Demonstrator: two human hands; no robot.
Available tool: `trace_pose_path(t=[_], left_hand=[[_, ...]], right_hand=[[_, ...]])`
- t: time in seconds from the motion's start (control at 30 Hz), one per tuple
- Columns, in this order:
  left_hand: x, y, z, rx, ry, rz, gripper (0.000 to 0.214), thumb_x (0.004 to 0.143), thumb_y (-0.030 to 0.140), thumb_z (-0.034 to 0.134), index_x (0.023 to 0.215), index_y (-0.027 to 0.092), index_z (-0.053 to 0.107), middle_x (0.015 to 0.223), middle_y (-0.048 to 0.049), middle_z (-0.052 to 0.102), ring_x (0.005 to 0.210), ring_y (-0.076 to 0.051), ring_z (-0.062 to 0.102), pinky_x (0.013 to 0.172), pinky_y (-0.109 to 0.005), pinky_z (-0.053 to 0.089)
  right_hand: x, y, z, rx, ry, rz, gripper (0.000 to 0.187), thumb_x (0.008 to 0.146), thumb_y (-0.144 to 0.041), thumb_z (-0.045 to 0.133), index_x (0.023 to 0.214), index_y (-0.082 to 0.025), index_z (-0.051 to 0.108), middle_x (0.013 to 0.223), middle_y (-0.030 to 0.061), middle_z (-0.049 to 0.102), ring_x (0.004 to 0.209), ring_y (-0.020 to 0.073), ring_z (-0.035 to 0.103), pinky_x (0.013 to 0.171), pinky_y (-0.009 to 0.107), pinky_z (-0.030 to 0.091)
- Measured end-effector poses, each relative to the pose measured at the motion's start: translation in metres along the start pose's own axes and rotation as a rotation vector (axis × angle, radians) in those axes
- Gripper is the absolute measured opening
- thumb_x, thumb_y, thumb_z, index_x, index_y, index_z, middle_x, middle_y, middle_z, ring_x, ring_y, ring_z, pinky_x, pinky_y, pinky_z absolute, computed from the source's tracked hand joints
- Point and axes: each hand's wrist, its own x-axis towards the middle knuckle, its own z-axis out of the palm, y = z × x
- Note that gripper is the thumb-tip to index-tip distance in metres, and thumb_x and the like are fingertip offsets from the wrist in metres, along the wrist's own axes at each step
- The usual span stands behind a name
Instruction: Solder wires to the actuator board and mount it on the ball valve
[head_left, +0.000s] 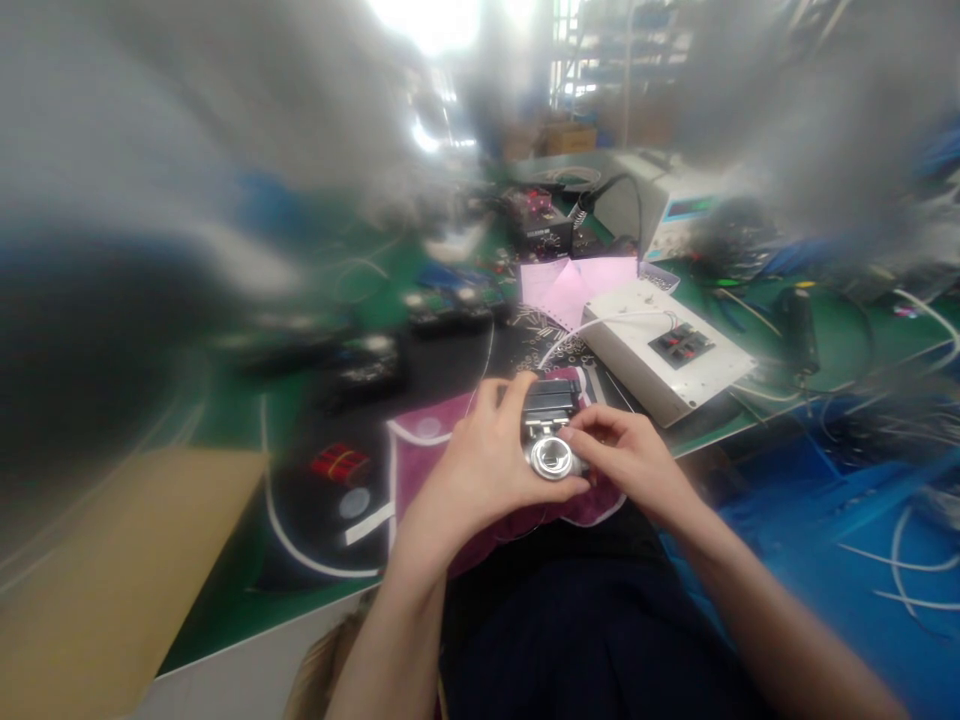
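Observation:
Both hands hold a small black and silver device [550, 428] with a round metal ring at its near end, just above a maroon cloth [420, 455] at the bench's front edge. My left hand [480, 465] wraps round the device from the left, thumb under the ring. My right hand [634, 462] pinches the ring's right side with fingers closed.
A white box [637, 365] with a black and red connector panel and a white cable lies right of the hands. Pink paper [574, 285] stands behind it. The green bench [225, 420] carries black parts and loose screws. A cardboard box [97, 570] sits at left. Outer areas are blurred.

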Motion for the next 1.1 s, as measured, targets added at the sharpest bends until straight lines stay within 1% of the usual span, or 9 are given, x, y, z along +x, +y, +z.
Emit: trace_pose_path(t=[0.17, 0.27, 0.4, 0.63, 0.8, 0.9, 1.1], left_hand=[[-0.002, -0.001, 0.002, 0.002, 0.023, 0.018, 0.118, 0.062, 0.065, 0.094, 0.157, 0.031, 0.034, 0.147, -0.0135, 0.048, 0.125, -0.040, 0.066, 0.100, -0.054, 0.060], [-0.001, -0.001, 0.002, 0.007, 0.012, 0.013, 0.117, 0.062, 0.067, 0.093, 0.157, 0.031, 0.034, 0.148, -0.0137, 0.048, 0.123, -0.040, 0.068, 0.099, -0.053, 0.060], [0.001, -0.001, 0.001, 0.012, 0.005, 0.012, 0.119, 0.063, 0.069, 0.093, 0.157, 0.029, 0.033, 0.146, -0.0138, 0.049, 0.124, -0.039, 0.067, 0.102, -0.053, 0.059], [0.000, -0.003, 0.003, 0.022, 0.019, 0.014, 0.119, 0.062, 0.069, 0.093, 0.158, 0.031, 0.033, 0.148, -0.0129, 0.048, 0.125, -0.040, 0.067, 0.105, -0.054, 0.058], [0.000, -0.002, 0.002, 0.033, 0.005, 0.007, 0.120, 0.061, 0.070, 0.093, 0.158, 0.030, 0.034, 0.148, -0.0127, 0.049, 0.122, -0.038, 0.068, 0.105, -0.052, 0.059], [0.001, -0.001, 0.001, 0.048, -0.006, 0.005, 0.120, 0.062, 0.072, 0.092, 0.158, 0.029, 0.034, 0.149, -0.0136, 0.049, 0.123, -0.039, 0.068, 0.105, -0.053, 0.059], [0.001, 0.000, 0.000, 0.050, -0.012, 0.006, 0.118, 0.063, 0.072, 0.092, 0.157, 0.028, 0.036, 0.149, -0.0140, 0.048, 0.124, -0.038, 0.068, 0.106, -0.053, 0.059]], right_hand=[[-0.002, -0.001, -0.002, 0.001, -0.023, 0.011, 0.034, 0.087, -0.053, 0.082, 0.093, -0.020, 0.074, 0.085, 0.0015, 0.071, 0.067, 0.0143, 0.061, 0.059, 0.026, 0.052], [-0.003, 0.002, -0.001, 0.021, -0.013, 0.014, 0.031, 0.088, -0.050, 0.080, 0.094, -0.021, 0.074, 0.090, 0.0020, 0.072, 0.075, 0.0152, 0.063, 0.067, 0.027, 0.052], [-0.002, 0.007, -0.001, 0.057, 0.025, 0.033, 0.027, 0.089, -0.047, 0.078, 0.095, -0.021, 0.075, 0.092, 0.0012, 0.072, 0.083, 0.0153, 0.062, 0.075, 0.027, 0.049], [-0.001, 0.010, 0.002, 0.129, 0.047, 0.077, 0.026, 0.087, -0.045, 0.079, 0.094, -0.020, 0.075, 0.091, 0.0017, 0.072, 0.081, 0.0157, 0.061, 0.074, 0.027, 0.047], [0.002, 0.010, 0.003, 0.184, 0.050, 0.091, 0.024, 0.084, -0.042, 0.081, 0.090, -0.019, 0.074, 0.088, 0.0016, 0.071, 0.078, 0.0146, 0.059, 0.071, 0.026, 0.045], [0.004, 0.011, 0.002, 0.202, 0.048, 0.095, 0.023, 0.085, -0.040, 0.081, 0.089, -0.019, 0.075, 0.086, 0.0014, 0.071, 0.076, 0.0137, 0.058, 0.069, 0.026, 0.045], [0.002, 0.012, 0.003, 0.202, 0.070, 0.096, 0.025, 0.086, -0.043, 0.082, 0.091, -0.019, 0.076, 0.089, 0.0020, 0.073, 0.078, 0.0143, 0.061, 0.072, 0.026, 0.047]])
